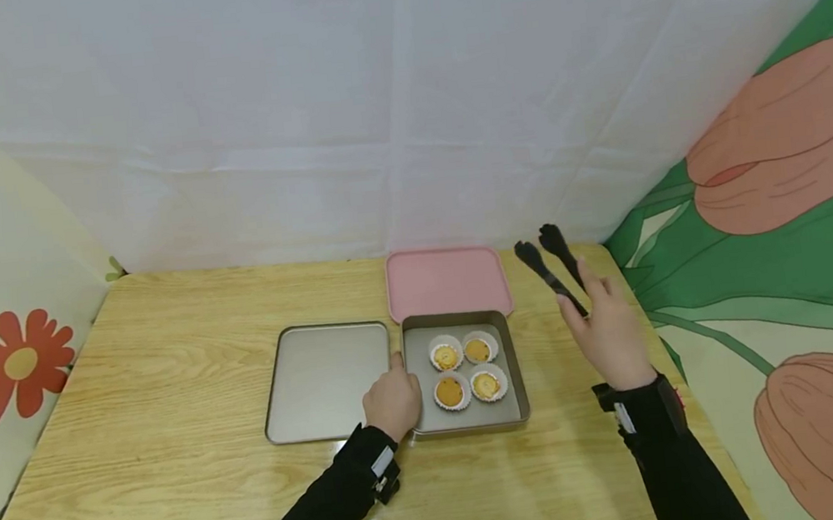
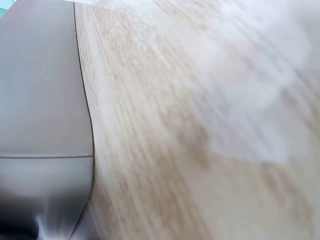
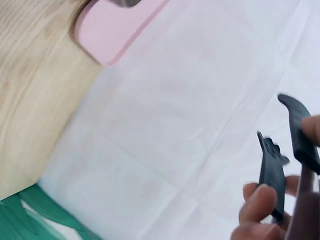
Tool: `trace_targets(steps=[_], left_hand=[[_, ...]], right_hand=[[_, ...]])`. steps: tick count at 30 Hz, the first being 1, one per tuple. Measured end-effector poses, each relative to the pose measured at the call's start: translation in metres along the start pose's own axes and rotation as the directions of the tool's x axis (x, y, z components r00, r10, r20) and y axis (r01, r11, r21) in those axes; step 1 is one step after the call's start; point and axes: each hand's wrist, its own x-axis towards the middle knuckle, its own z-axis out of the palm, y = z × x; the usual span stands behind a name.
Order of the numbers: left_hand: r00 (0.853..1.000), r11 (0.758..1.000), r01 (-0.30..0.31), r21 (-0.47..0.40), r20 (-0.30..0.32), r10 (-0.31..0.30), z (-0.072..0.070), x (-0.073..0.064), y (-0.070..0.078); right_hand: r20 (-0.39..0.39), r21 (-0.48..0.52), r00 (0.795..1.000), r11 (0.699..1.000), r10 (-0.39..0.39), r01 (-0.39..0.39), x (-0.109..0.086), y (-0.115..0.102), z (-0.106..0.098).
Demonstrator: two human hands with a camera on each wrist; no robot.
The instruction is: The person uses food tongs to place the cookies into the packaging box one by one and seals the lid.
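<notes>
My left hand (image 1: 392, 400) grips the left wall of a square metal baking tin (image 1: 469, 420), its index finger lying along the rim. In the left wrist view the tin's grey side wall (image 2: 40, 90) shows at the left edge. Several small yellow tarts (image 1: 449, 392) in white paper cups sit inside the tin. Black tongs (image 1: 537, 265) are in my right hand (image 1: 610, 335), raised to the right of the tin, their two arms spread apart with nothing between them. The right wrist view shows the scalloped tong tips (image 3: 272, 155) against the white cloth.
A flat grey metal lid or tray (image 1: 326, 382) lies left of the tin on the wooden table (image 1: 172, 384). Behind the tin is a pink tray (image 1: 449, 282). A white cloth (image 1: 260, 124) rises at the table's back edge, with flowered cloths on both sides.
</notes>
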Motion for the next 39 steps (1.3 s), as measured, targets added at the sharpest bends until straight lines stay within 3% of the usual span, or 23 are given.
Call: trace_targets(steps=[2,6,13,20,29,37,39], left_hand=[[1.000,1.000,-0.002,-0.004,-0.002,0.002,0.000,0.000,0.000],[1.000,1.000,-0.006,-0.007,0.002,0.006,0.001,0.001,-0.001],[1.000,1.000,-0.003,-0.007,0.005,0.003,0.000,0.001,-0.001],[1.000,1.000,0.003,-0.009,0.003,-0.003,0.000,0.000,-0.002],[1.000,1.000,-0.007,-0.012,-0.015,0.007,-0.001,-0.001,-0.001],[1.000,1.000,-0.004,-0.017,-0.009,0.004,0.000,-0.001,0.000],[1.000,1.000,-0.003,-0.014,-0.013,0.003,0.000,-0.001,0.000]], right_hand=[[-0.051,-0.013,0.997,0.999,0.051,-0.052,0.000,0.009,0.001],[-0.077,-0.043,0.981,0.982,0.179,-0.183,-0.005,0.026,0.004],[0.012,-0.102,0.935,0.931,0.354,-0.351,-0.020,0.057,0.015],[0.118,-0.204,0.898,0.896,0.423,-0.395,-0.037,0.082,0.025],[0.254,-0.286,0.834,0.862,0.490,-0.419,-0.050,0.104,0.035],[0.366,-0.331,0.753,0.832,0.548,-0.445,-0.054,0.113,0.038],[0.379,-0.334,0.743,0.830,0.552,-0.447,-0.054,0.114,0.039]])
